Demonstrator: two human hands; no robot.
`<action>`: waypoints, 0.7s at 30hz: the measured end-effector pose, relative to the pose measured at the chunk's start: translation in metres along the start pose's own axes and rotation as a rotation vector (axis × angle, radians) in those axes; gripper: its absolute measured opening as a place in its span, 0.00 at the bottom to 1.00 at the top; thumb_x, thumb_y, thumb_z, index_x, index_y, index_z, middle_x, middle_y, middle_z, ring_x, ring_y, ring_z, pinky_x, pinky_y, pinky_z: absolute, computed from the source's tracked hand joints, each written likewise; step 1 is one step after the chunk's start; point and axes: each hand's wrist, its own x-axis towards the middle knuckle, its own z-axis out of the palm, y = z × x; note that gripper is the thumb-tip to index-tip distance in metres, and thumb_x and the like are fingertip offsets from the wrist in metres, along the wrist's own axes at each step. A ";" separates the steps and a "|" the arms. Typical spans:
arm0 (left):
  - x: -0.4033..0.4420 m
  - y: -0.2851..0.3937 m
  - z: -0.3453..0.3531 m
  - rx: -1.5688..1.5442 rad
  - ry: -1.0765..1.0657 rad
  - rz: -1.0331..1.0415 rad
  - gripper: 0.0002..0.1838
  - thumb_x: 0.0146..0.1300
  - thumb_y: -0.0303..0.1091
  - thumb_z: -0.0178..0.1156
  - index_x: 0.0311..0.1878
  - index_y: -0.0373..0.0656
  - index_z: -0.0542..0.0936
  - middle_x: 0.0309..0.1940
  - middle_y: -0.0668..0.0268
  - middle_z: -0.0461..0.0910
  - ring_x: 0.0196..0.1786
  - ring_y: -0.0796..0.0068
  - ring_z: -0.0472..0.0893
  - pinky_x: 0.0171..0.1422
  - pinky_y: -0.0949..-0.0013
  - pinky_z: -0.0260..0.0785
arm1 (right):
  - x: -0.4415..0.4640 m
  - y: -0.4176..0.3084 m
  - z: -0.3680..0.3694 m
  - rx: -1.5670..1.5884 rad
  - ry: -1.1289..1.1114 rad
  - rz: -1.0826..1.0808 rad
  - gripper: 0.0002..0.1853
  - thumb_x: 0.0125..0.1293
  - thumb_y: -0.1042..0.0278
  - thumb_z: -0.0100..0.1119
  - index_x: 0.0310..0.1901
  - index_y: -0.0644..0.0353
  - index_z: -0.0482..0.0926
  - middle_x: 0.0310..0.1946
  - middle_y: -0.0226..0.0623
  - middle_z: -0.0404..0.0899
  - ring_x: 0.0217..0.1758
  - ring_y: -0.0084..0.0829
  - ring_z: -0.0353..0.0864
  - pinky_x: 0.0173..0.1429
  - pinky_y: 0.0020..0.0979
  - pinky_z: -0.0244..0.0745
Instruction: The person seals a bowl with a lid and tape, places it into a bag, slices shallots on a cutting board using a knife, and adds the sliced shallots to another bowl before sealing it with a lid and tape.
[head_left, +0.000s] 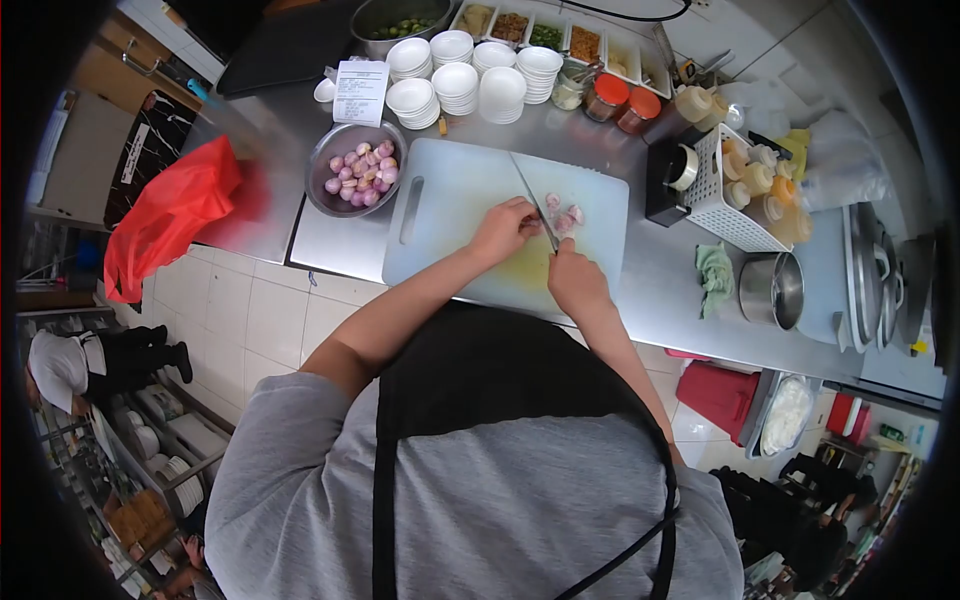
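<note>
My right hand [578, 282] is closed around the handle of a kitchen knife [531, 190]. The blade slants across a white cutting board [450, 250], its tip toward the far edge. Just left of the blade, my left hand [507, 228] has its fingers curled and pressed to the board; what lies under the fingertips is mostly hidden. Several cut pieces of shallot [568, 216] lie right of the blade. Beyond the board's left side, a metal bowl [313, 178] holds several peeled purple shallots [362, 174].
Stacks of small white dishes [458, 85] and a printed slip [360, 93] stand behind the board. Red-lidded jars [637, 110] are at the back. A white basket of bottles [722, 200], a green cloth [714, 278] and a metal pot [772, 291] sit right. A red bag [180, 215] hangs left.
</note>
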 end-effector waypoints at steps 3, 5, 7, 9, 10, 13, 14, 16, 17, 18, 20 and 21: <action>0.003 -0.010 0.004 -0.023 -0.002 0.022 0.06 0.45 0.23 0.61 0.28 0.36 0.76 0.27 0.58 0.74 0.31 0.61 0.77 0.36 0.66 0.70 | 0.004 0.005 0.018 -0.003 0.009 0.052 0.11 0.63 0.65 0.40 0.38 0.66 0.63 0.25 0.55 0.77 0.30 0.53 0.78 0.34 0.45 0.74; 0.002 -0.015 0.007 -0.052 -0.005 0.033 0.06 0.45 0.23 0.61 0.28 0.36 0.76 0.27 0.58 0.74 0.31 0.61 0.77 0.36 0.66 0.70 | 0.007 0.009 0.024 -0.013 0.010 0.077 0.12 0.63 0.64 0.40 0.37 0.67 0.64 0.25 0.55 0.77 0.31 0.52 0.78 0.35 0.46 0.74; 0.000 -0.012 0.006 -0.052 -0.003 0.032 0.06 0.45 0.23 0.61 0.29 0.35 0.75 0.27 0.57 0.74 0.31 0.61 0.77 0.36 0.66 0.69 | 0.010 0.010 0.018 -0.040 0.098 -0.040 0.13 0.63 0.61 0.43 0.37 0.65 0.62 0.22 0.54 0.76 0.27 0.53 0.78 0.31 0.47 0.73; 0.000 -0.014 0.007 -0.058 0.001 0.035 0.07 0.45 0.23 0.61 0.29 0.35 0.75 0.28 0.57 0.74 0.30 0.61 0.77 0.36 0.66 0.69 | 0.004 0.002 0.004 -0.032 0.084 -0.030 0.13 0.63 0.61 0.43 0.36 0.65 0.62 0.21 0.54 0.76 0.26 0.53 0.78 0.31 0.47 0.73; 0.000 -0.015 0.006 -0.060 0.006 0.042 0.07 0.45 0.23 0.61 0.29 0.35 0.75 0.28 0.57 0.74 0.30 0.61 0.77 0.36 0.66 0.69 | 0.003 -0.001 0.000 -0.021 0.075 -0.021 0.13 0.63 0.61 0.43 0.36 0.64 0.62 0.21 0.54 0.76 0.26 0.53 0.78 0.30 0.47 0.73; -0.001 -0.015 0.007 -0.056 0.011 0.014 0.07 0.45 0.23 0.61 0.29 0.35 0.75 0.28 0.57 0.74 0.30 0.61 0.76 0.36 0.65 0.69 | 0.007 0.010 0.038 -0.014 0.068 0.086 0.13 0.63 0.61 0.43 0.37 0.65 0.62 0.22 0.55 0.76 0.27 0.53 0.78 0.31 0.47 0.73; -0.001 -0.015 0.007 -0.057 0.013 0.014 0.07 0.45 0.23 0.61 0.29 0.35 0.75 0.28 0.57 0.74 0.30 0.61 0.76 0.36 0.65 0.69 | 0.008 0.009 0.034 -0.016 0.068 0.086 0.13 0.63 0.61 0.43 0.37 0.65 0.62 0.22 0.55 0.76 0.27 0.53 0.78 0.31 0.47 0.73; -0.002 -0.016 0.007 -0.063 0.017 0.024 0.07 0.45 0.24 0.62 0.28 0.35 0.75 0.27 0.57 0.74 0.30 0.61 0.76 0.36 0.65 0.69 | 0.009 0.005 0.023 -0.034 0.050 0.038 0.14 0.63 0.61 0.43 0.38 0.65 0.62 0.23 0.56 0.76 0.28 0.55 0.77 0.32 0.49 0.72; -0.002 -0.018 0.009 -0.064 0.015 0.024 0.07 0.45 0.24 0.62 0.28 0.35 0.75 0.27 0.57 0.74 0.30 0.61 0.76 0.36 0.65 0.69 | 0.007 0.002 0.014 -0.033 0.050 0.040 0.14 0.63 0.61 0.43 0.38 0.65 0.62 0.23 0.56 0.76 0.28 0.55 0.77 0.32 0.49 0.72; -0.001 -0.020 0.010 -0.028 0.016 0.030 0.07 0.45 0.24 0.62 0.28 0.35 0.74 0.27 0.57 0.74 0.30 0.61 0.76 0.35 0.65 0.69 | 0.006 -0.002 0.002 -0.042 0.067 -0.002 0.14 0.63 0.61 0.43 0.38 0.65 0.62 0.23 0.57 0.76 0.28 0.55 0.77 0.32 0.49 0.72; -0.002 -0.020 0.011 0.007 0.016 0.035 0.07 0.45 0.24 0.62 0.28 0.35 0.74 0.27 0.57 0.74 0.30 0.61 0.76 0.35 0.65 0.69 | 0.002 -0.004 0.003 -0.050 0.082 -0.043 0.14 0.63 0.60 0.43 0.38 0.65 0.62 0.23 0.57 0.75 0.28 0.55 0.77 0.32 0.49 0.72; -0.003 -0.018 0.009 -0.028 0.017 0.013 0.07 0.45 0.24 0.62 0.28 0.35 0.74 0.27 0.57 0.74 0.29 0.61 0.76 0.35 0.66 0.69 | 0.000 -0.003 0.012 -0.021 0.075 0.007 0.14 0.63 0.60 0.43 0.38 0.65 0.62 0.23 0.56 0.76 0.28 0.55 0.77 0.32 0.48 0.73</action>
